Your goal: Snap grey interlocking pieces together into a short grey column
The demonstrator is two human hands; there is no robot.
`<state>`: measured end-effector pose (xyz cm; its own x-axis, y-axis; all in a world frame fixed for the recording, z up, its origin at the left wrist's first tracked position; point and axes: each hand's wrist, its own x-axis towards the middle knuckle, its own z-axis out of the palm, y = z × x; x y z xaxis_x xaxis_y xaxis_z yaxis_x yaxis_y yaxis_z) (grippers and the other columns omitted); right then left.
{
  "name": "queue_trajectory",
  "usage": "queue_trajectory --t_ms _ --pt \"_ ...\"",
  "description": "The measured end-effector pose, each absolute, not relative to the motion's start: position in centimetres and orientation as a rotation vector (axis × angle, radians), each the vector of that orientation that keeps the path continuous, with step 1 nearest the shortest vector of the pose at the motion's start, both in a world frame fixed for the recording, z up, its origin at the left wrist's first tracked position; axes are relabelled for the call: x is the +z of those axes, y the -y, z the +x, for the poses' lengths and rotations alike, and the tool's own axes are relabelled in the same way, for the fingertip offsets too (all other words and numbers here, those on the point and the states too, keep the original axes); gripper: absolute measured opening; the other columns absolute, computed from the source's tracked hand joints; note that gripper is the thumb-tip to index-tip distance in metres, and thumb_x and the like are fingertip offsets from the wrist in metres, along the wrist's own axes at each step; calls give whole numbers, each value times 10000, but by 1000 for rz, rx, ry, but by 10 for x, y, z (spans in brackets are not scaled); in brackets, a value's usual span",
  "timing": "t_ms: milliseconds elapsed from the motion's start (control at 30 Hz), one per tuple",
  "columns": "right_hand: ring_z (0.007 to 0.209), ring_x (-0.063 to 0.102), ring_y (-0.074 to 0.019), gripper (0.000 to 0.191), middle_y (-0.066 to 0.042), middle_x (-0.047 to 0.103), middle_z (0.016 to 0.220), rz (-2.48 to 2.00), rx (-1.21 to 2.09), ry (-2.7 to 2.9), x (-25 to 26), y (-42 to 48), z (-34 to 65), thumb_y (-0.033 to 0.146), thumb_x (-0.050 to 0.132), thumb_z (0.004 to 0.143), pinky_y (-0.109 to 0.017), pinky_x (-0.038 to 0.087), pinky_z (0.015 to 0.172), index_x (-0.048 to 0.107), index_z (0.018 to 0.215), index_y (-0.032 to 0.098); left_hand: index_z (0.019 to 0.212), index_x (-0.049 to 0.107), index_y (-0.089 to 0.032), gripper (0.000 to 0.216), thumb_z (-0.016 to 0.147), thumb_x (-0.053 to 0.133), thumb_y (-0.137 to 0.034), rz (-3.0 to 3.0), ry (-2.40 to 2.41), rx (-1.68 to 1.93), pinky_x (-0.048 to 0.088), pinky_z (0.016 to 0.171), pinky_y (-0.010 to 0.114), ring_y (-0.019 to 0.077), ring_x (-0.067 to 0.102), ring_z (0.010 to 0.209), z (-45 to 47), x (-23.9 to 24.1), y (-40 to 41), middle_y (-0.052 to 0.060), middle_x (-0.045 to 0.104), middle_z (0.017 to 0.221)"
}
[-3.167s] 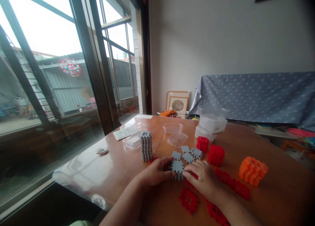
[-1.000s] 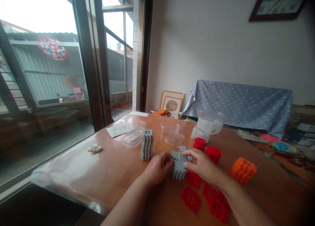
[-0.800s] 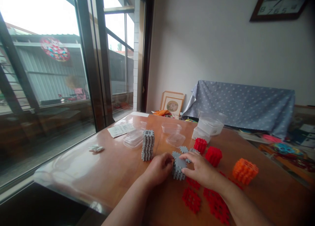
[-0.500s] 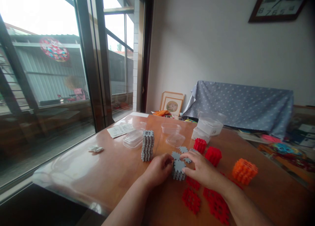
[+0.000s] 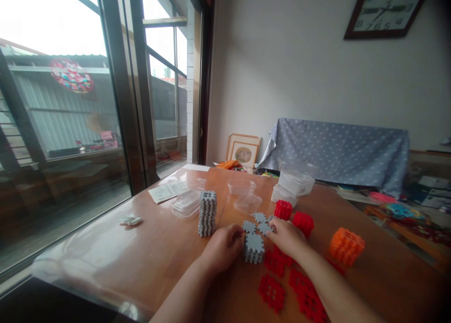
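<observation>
My left hand [image 5: 225, 245] rests with loosely bent fingers just left of a short stack of grey notched square plastic pieces [image 5: 254, 248]; nothing shows in it. My right hand [image 5: 287, 237] is beyond that stack, thumb and fingertips closing at the edge of a loose grey piece [image 5: 265, 228]. Beside it lie another grey piece [image 5: 249, 226] and a third grey piece [image 5: 260, 217]. A tall grey stack [image 5: 207, 214] stands left of my hands. Several red pieces [image 5: 272, 291] lie flat near my right forearm, which hides some of them.
Red blocks [image 5: 303, 223] and an orange block [image 5: 346, 246] stand on the right of the table [image 5: 169, 266]. Clear plastic containers [image 5: 241, 188], a stacked box [image 5: 296, 182] and papers [image 5: 167, 191] sit farther back. A small pale bundle [image 5: 130, 220] lies left.
My right hand has moved from the short grey stack to the loose grey pieces beyond it. My left hand has drawn slightly away from the stack. The whole view has shifted a little.
</observation>
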<state>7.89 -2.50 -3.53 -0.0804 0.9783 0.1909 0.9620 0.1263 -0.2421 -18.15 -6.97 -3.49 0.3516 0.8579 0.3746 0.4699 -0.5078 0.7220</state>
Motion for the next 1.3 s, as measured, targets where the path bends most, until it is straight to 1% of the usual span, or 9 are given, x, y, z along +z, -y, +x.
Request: queue_trajectory --t_ms 167,400,500,633,833,933,1033,1167,1300 --pt "978 681 -297 242 -93 752 1009 -1972 38 2102 -36 21 70 456 672 834 -330 431 723 681 956 248 993 706 -189 223 878 519 -152 2129 -1143 1022 470 724 247 194 676 823 -182 -33 70 42 742 893" --pt "1009 675 -273 229 -99 719 1063 -1999 63 2124 -40 22 69 439 655 855 -328 431 762 684 970 242 992 698 -187 208 891 518 -156 2143 -1150 1024 473 729 244 189 670 815 -182 -33 71 43 738 889" --pt "1017 673 -286 276 -108 725 1062 -2013 91 2104 -42 21 69 463 682 835 -329 430 766 685 984 231 991 696 -187 203 901 515 -165 2151 -1158 1012 476 738 245 190 670 825 -181 -32 71 47 739 902" --pt "1005 681 -274 259 -98 740 1047 -1974 161 2094 -45 19 69 427 709 817 -317 432 779 688 978 227 999 691 -190 224 888 502 -143 2157 -1170 1002 475 743 246 190 672 833 -181 -32 71 47 737 909" --pt "924 698 -228 204 -71 757 968 -1853 297 2055 -44 20 84 365 665 847 -292 487 797 682 967 201 1004 687 -193 229 878 502 -144 2148 -1195 993 470 721 243 184 668 814 -181 -32 72 41 733 895" --pt "931 700 -219 285 -86 757 1036 -1737 415 1992 -38 24 91 382 653 862 -291 523 815 674 1059 177 1003 686 -195 224 880 504 -153 2143 -1186 990 468 712 239 177 664 791 -181 -32 71 34 728 874" --pt "941 693 -237 360 -104 748 1094 -1526 575 1927 -27 36 88 411 687 841 -330 544 834 682 1109 171 997 688 -194 229 873 502 -146 2146 -1184 985 467 705 236 178 665 796 -180 -33 70 34 729 879" --pt "973 671 -237 322 -75 739 1066 -1338 598 2057 -8 59 73 376 720 827 -347 532 877 706 1102 209 1005 697 -190 228 876 512 -153 2158 -1183 982 475 717 237 177 666 794 -180 -34 71 36 735 884" --pt "1004 663 -231 316 -72 712 1130 -1263 591 2190 6 73 60 334 721 829 -349 523 916 699 1125 223 1007 708 -179 220 876 533 -162 2160 -1185 989 487 743 241 179 664 794 -181 -34 72 41 746 892"
